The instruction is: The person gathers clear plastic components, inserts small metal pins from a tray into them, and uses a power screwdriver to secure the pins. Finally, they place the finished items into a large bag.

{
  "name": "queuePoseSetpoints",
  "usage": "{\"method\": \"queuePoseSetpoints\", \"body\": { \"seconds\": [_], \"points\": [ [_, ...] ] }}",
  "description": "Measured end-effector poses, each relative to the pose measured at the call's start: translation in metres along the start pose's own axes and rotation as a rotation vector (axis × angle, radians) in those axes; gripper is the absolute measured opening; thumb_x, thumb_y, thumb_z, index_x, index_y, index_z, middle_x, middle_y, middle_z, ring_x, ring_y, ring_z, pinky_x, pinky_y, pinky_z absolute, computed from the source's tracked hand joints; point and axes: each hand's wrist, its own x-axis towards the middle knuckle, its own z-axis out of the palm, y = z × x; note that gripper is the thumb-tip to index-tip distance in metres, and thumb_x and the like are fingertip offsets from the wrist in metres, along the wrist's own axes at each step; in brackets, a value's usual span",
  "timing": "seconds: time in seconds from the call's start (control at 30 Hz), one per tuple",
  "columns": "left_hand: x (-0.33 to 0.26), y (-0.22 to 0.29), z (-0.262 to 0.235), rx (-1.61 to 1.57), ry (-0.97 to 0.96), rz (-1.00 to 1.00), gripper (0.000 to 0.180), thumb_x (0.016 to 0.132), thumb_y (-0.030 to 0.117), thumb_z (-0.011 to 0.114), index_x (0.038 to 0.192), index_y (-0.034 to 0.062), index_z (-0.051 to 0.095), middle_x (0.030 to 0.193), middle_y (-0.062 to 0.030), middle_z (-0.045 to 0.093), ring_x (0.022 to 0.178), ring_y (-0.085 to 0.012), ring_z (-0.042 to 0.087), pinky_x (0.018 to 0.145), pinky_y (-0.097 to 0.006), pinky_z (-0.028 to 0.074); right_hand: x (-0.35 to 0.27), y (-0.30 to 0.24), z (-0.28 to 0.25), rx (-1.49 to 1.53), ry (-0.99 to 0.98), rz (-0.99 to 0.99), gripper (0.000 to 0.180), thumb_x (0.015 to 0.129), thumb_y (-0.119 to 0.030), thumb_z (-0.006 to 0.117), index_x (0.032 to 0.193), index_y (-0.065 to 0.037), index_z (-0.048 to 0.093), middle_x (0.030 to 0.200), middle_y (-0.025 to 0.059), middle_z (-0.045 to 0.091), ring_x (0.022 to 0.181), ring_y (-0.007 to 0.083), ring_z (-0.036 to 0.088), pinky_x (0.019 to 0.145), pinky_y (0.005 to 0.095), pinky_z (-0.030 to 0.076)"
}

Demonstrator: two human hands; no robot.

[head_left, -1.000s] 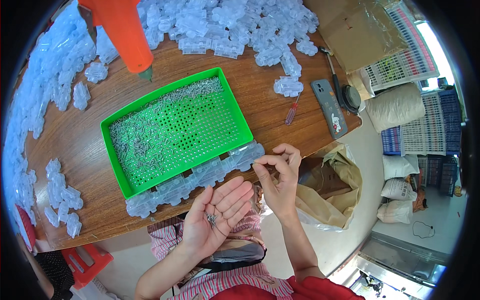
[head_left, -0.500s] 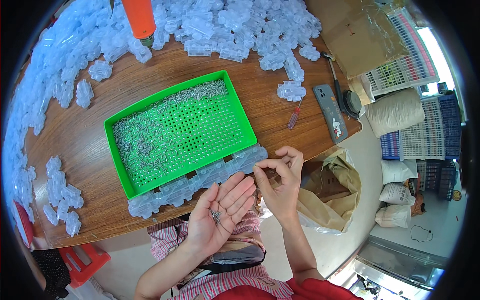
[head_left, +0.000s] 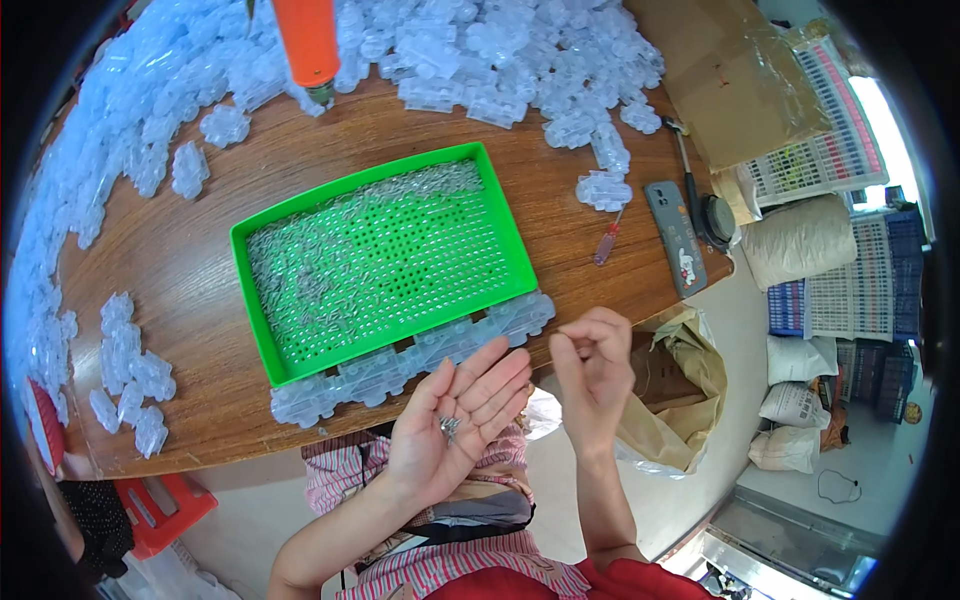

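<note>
My left hand [head_left: 460, 425] is held palm up near the table's front edge, fingers stretched out, with a small heap of metal screws [head_left: 449, 428] lying in the palm. To its right is my right hand [head_left: 597, 375], its fingers curled in and the thumb against the index finger; whatever they pinch is too small to make out. Beyond both hands, a row of clear plastic housings [head_left: 375, 374] lies along the near side of a green perforated tray [head_left: 400, 363]. Many small screws [head_left: 315, 285] are scattered in that tray, thickest at its left and far sides.
Clear plastic parts [head_left: 470, 50] are piled along the far and left sides of the wooden table [head_left: 150, 250]. An orange tool [head_left: 306, 40] hangs above the pile. On the right lie a screwdriver [head_left: 607, 243], a phone [head_left: 675, 240] and a hammer [head_left: 686, 165]. A lined bag [head_left: 690, 400] stands beside the table.
My right hand has drawn back to the right, away from the left fingertips and the housing row, and its fingers have curled in more. The whole view has shifted slightly; the left hand still holds screws.
</note>
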Motion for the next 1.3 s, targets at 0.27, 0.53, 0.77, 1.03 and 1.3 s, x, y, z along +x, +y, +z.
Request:
{"method": "queuePoseSetpoints", "body": {
  "seconds": [0.27,0.53,0.77,1.03,1.3],
  "points": [
    [0.005,-0.001,0.005,-0.112,-0.153,-0.036,0.064,0.103,0.046,0.027,0.149,0.0021,0.026,0.153,-0.0168,0.03,0.141,-0.0273,0.031,0.116,-0.04,0.026,-0.025,-0.046,-0.005,-0.351,-0.396,-0.39,0.026,0.071,-0.008,0.077,0.096,-0.013,0.071,0.1,0.0011,0.057,0.089,0.0194,0.053,0.077,0.0338,0.038],
    [0.003,-0.001,0.012,-0.037,-0.16,0.014,0.065,0.103,0.047,0.023,0.149,0.001,0.024,0.153,-0.0172,0.03,0.143,-0.0266,0.026,0.118,-0.04,0.019,-0.029,-0.051,-0.001,-0.544,-0.386,-0.548,0.028,0.073,-0.015,0.077,0.1,-0.016,0.071,0.104,-0.0005,0.055,0.089,0.0184,0.051,0.078,0.034,0.033],
    [0.003,-0.001,0.012,-0.101,-0.189,-0.023,0.063,0.103,0.044,0.026,0.148,-0.0003,0.025,0.152,-0.0174,0.032,0.142,-0.0272,0.029,0.118,-0.041,0.022,-0.028,-0.053,0.006,-0.517,-0.358,-0.461,0.024,0.068,-0.007,0.075,0.091,-0.013,0.068,0.098,0.0014,0.053,0.085,0.0198,0.051,0.072,0.034,0.038],
    [-0.008,-0.001,-0.001,0.081,-0.008,-0.084,0.052,0.105,0.033,0.031,0.142,-0.0036,0.036,0.145,-0.018,0.043,0.134,-0.0236,0.043,0.115,-0.037,0.031,-0.006,-0.02,0.0,-0.284,-0.101,-0.199,0.02,0.073,0.002,0.071,0.09,-0.009,0.069,0.103,0.0091,0.047,0.083,0.0195,0.045,0.07,0.03,0.039],
    [-0.029,0.012,-0.009,0.068,0.105,0.025,0.051,0.104,0.03,0.032,0.141,-0.0061,0.036,0.143,-0.0209,0.044,0.134,-0.0268,0.043,0.113,-0.038,0.034,0.008,0.001,0.012,-0.478,-0.119,-0.346,0.022,0.072,-0.004,0.076,0.091,-0.014,0.072,0.106,0.0103,0.048,0.091,0.0248,0.042,0.075,0.0326,0.037]
  ]
}}
